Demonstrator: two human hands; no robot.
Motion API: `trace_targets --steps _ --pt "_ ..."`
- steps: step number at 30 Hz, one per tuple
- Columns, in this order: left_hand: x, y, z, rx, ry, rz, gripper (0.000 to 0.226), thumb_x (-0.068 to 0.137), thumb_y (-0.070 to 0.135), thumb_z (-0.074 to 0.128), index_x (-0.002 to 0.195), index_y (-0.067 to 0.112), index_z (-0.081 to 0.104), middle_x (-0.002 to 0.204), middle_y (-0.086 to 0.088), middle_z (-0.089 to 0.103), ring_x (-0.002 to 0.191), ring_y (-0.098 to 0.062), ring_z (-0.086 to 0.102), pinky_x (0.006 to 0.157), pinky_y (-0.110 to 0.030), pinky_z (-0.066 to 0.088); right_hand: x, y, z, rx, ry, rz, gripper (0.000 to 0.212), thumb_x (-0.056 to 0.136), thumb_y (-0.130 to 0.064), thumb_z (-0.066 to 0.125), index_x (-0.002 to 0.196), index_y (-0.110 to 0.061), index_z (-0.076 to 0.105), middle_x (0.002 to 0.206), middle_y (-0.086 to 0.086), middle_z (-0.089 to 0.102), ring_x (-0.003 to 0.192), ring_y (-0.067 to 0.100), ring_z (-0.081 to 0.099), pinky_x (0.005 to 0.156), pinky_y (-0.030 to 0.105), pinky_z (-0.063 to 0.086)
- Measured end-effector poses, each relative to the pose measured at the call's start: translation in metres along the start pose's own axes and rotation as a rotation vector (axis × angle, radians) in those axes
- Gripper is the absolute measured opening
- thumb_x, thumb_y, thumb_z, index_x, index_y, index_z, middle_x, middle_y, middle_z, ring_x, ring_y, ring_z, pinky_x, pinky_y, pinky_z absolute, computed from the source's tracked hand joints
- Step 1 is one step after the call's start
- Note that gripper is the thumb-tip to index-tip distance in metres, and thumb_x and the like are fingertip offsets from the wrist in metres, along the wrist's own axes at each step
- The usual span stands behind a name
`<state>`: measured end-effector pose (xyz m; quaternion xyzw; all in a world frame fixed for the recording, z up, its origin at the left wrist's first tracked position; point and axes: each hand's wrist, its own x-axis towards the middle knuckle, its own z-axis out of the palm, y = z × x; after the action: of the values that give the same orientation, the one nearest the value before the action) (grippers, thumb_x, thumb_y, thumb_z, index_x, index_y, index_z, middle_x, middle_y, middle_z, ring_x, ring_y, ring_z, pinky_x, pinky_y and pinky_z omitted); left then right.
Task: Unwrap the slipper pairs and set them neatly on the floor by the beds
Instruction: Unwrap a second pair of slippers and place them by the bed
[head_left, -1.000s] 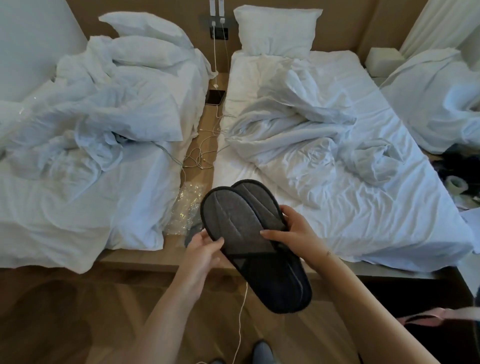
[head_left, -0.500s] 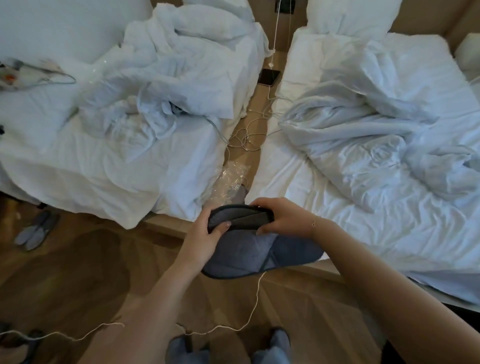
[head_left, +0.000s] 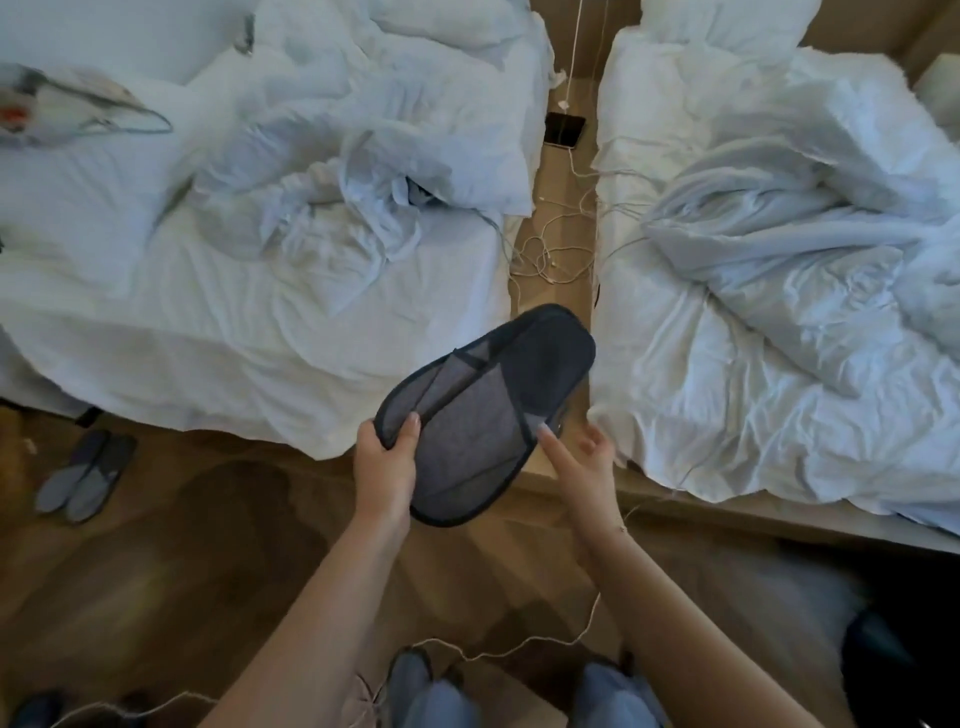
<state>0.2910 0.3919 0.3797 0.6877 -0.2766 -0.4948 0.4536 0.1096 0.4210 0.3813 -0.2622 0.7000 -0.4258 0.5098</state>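
Note:
A dark grey slipper pair (head_left: 483, 410), stacked together, is held in the air above the gap between two beds. My left hand (head_left: 387, 467) grips its near left edge, thumb on top. My right hand (head_left: 579, 465) is at the pair's right side, index finger touching the edge, the other fingers spread and relaxed. A second grey slipper pair (head_left: 85, 475) lies side by side on the wooden floor at the foot of the left bed (head_left: 208, 332).
The right bed (head_left: 779, 405) has rumpled white bedding. A wooden platform (head_left: 561, 249) between the beds carries tangled white cables and a dark phone (head_left: 563, 130). A white cable (head_left: 498, 649) runs over the floor by my feet. A bag (head_left: 57, 111) lies on the left bed.
The view has swung left and down. The slipper pair has turned and lifted, toes now pointing away right. My right hand has loosened from a grip to a fingertip touch.

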Motion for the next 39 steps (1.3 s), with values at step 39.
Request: trace_targets --steps 39 --pt "0.378 -0.611 -0.164 -0.118 0.15 -0.594 0.04 0.087 0.005 0.063 0.125 0.014 0.052 0.127 -0.014 0.058 0.115 -0.035 0.055 0.101 -0.053 0.043 0.314 0.592 0.247 -0.226 -0.156 0.382 0.009 0.087 -0.005 0.065 0.082 -0.013 0.064 0.096 0.013 0.066 0.088 0.027 0.063 0.07 0.037 0.053"
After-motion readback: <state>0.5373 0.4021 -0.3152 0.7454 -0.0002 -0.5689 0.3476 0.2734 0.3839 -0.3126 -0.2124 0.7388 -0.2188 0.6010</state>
